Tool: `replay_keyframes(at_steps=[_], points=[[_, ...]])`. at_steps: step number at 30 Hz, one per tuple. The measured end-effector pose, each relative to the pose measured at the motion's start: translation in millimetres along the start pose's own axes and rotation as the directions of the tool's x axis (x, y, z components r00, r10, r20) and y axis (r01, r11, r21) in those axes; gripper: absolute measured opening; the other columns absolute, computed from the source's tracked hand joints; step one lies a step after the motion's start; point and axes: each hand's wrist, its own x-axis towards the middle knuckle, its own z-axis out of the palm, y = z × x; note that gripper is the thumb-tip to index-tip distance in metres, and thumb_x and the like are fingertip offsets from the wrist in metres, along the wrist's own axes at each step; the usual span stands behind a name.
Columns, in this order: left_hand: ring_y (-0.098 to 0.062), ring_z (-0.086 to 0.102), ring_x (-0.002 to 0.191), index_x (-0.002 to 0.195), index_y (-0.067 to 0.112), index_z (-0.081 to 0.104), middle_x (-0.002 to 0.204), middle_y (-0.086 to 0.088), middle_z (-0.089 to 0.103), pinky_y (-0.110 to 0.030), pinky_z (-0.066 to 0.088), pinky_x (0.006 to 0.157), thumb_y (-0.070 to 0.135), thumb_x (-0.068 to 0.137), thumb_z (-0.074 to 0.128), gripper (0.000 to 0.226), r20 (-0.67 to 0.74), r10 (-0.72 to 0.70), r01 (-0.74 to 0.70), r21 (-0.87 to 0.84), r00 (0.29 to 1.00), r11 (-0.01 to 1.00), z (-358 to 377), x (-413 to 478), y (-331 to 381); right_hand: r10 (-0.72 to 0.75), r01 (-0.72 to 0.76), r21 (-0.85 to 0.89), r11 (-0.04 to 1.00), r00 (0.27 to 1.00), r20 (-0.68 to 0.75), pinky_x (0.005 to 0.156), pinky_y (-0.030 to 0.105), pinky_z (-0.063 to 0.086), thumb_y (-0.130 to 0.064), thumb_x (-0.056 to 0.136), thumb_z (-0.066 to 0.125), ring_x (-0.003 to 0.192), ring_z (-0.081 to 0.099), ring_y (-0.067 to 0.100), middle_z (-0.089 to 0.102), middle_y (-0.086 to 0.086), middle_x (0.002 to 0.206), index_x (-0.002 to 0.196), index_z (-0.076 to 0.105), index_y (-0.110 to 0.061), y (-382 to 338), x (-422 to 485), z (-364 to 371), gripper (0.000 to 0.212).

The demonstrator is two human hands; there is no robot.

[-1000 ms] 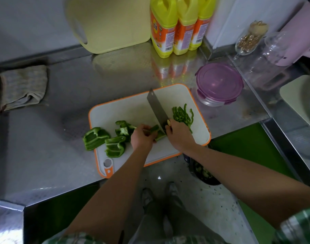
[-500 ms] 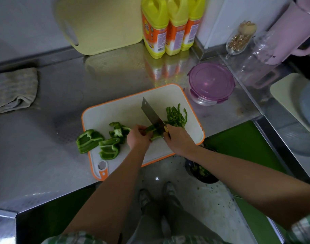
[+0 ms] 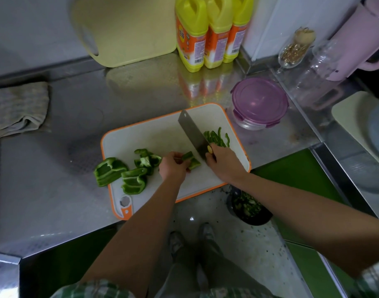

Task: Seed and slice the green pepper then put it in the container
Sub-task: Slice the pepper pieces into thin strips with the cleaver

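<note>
R hand [image 3: 221, 163] grips cleaver [image 3: 192, 134], L hand [image 3: 173, 167] pinches pepper piece [image 3: 191, 161]. Some strips [image 3: 216, 138] cut; approx. four chunks [image 3: 132, 181] left, container [image 3: 259, 103] lidded.

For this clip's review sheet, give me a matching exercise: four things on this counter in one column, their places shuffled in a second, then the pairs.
1. cleaver
2. purple-lidded container
3. sliced pepper strips
4. folded cloth

A. on the cutting board, right of the cleaver
B. far left on the counter
C. held by the right hand
D. on the counter, past the board's far right corner

Pairs: 1-C, 2-D, 3-A, 4-B
</note>
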Motion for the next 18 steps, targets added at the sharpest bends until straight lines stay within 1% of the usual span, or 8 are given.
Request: replay_keyframes(at_steps=[2,3,4,6,9,11,15,18], points=[[-0.020,0.068,0.070,0.103,0.011,0.066,0.086,-0.005,0.071,-0.026,0.051,0.058,0.020,0.082,0.077,0.025,-0.029,-0.018,0.019,0.021,0.999,1.000,1.4,-0.3,1.4,-0.023,0.023,0.020,1.000,0.999,0.037,0.055,0.033,0.034,-0.017,0.097,0.047,0.060,0.049,0.025,0.050,0.008,0.065,0.079,0.041,-0.011,-0.4,-4.3,-2.8,0.020],[-0.020,0.067,0.072,0.104,0.012,0.066,0.088,-0.005,0.071,-0.022,0.047,0.054,0.021,0.083,0.076,0.025,-0.038,-0.026,0.027,0.031,0.999,0.999,1.6,-0.2,1.7,-0.029,0.028,0.025,0.999,0.998,0.053,0.056,0.032,0.033,-0.017,0.098,0.046,0.060,0.048,0.025,0.047,0.004,0.063,0.078,0.041,-0.011,-1.0,-6.0,-2.7,0.021],[-0.020,0.068,0.074,0.104,0.013,0.066,0.090,-0.005,0.071,-0.022,0.046,0.053,0.021,0.083,0.076,0.024,-0.045,-0.032,0.033,0.040,0.998,0.999,1.7,-0.1,2.1,-0.033,0.032,0.022,0.999,0.997,0.066,0.056,0.031,0.032,-0.017,0.098,0.046,0.060,0.047,0.024,0.043,0.000,0.061,0.078,0.041,-0.012,-2.0,-7.3,-2.2,0.021],[-0.022,0.068,0.077,0.104,0.013,0.067,0.091,-0.006,0.071,-0.024,0.046,0.056,0.020,0.083,0.076,0.024,-0.061,-0.042,0.044,0.045,0.997,0.998,1.8,-0.2,3.2,-0.037,0.036,0.005,0.999,0.995,0.091,0.057,0.029,0.031,-0.018,0.098,0.045,0.061,0.047,0.021,0.039,-0.005,0.060,0.080,0.041,-0.014,-3.5,-8.9,0.4,0.019],[-0.023,0.066,0.083,0.102,0.012,0.067,0.092,-0.006,0.070,-0.027,0.047,0.064,0.020,0.082,0.076,0.023,-0.092,-0.046,0.052,0.067,0.995,0.996,2.5,-0.6,2.7,-0.035,0.037,-0.017,0.999,0.992,0.124,0.058,0.029,0.032,-0.019,0.098,0.043,0.064,0.047,0.020,0.039,-0.007,0.061,0.084,0.042,-0.014,-4.4,-10.4,3.8,0.015],[-0.022,0.064,0.082,0.100,0.012,0.066,0.091,-0.005,0.069,-0.028,0.048,0.067,0.021,0.082,0.076,0.023,-0.101,-0.039,0.047,0.077,0.994,0.996,2.9,-0.4,2.2,-0.034,0.038,-0.026,0.999,0.992,0.119,0.059,0.029,0.032,-0.019,0.099,0.043,0.065,0.047,0.019,0.038,-0.007,0.062,0.086,0.042,-0.015,-4.5,-11.2,4.8,0.014],[-0.024,0.067,0.085,0.095,0.014,0.065,0.091,-0.008,0.072,-0.031,0.052,0.071,0.023,0.081,0.077,0.020,-0.092,-0.034,0.042,0.091,0.995,0.995,4.1,2.1,0.7,-0.015,0.020,-0.049,0.999,0.994,0.108,0.058,0.030,0.034,-0.020,0.099,0.041,0.064,0.048,0.020,0.043,-0.002,0.065,0.086,0.041,-0.014,-6.7,-14.7,6.6,0.015],[-0.024,0.067,0.087,0.098,0.013,0.066,0.092,-0.006,0.071,-0.032,0.053,0.073,0.022,0.082,0.077,0.021,-0.093,-0.038,0.047,0.093,0.995,0.995,3.6,2.3,0.9,-0.010,0.016,-0.057,0.998,0.994,0.106,0.058,0.030,0.034,-0.019,0.099,0.041,0.064,0.048,0.021,0.044,-0.001,0.067,0.085,0.040,-0.014,-7.6,-14.5,9.3,0.015]])
